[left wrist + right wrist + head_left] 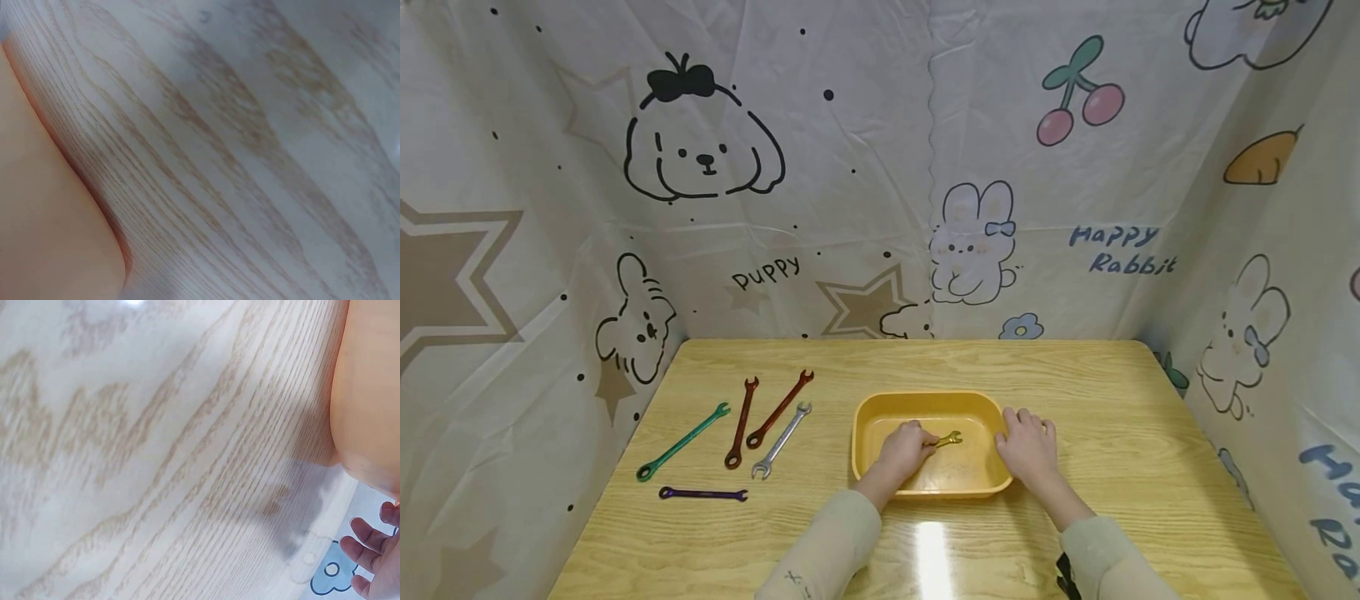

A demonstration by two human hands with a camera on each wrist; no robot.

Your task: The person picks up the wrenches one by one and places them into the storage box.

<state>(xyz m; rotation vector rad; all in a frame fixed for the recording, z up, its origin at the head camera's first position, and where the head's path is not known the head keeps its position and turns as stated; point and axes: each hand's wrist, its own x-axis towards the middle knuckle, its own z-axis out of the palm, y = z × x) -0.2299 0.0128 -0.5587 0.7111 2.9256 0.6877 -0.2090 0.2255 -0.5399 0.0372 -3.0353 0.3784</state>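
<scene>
My left hand (906,448) reaches into a yellow plastic tray (925,398) and pinches a small gold wrench (951,438). The wrench's open end points right, over the tray floor; its other end is hidden by the fingers. At the tray's right rim, my right hand (1030,443) rests with its thumb side against the edge. In the right wrist view, the fingers (362,547) of that hand are spread and loosely bent, apart from the tray's outer wall (369,394). The left wrist view has only the tray wall (50,187) and tabletop, no hand.
Left of the tray lie a green wrench (683,442), two red wrenches (742,421), a silver wrench (782,440) and a purple wrench (703,494). Printed cloth (850,167) surrounds the wooden table (1120,417). A black object (1066,575) is partly visible beside the right sleeve.
</scene>
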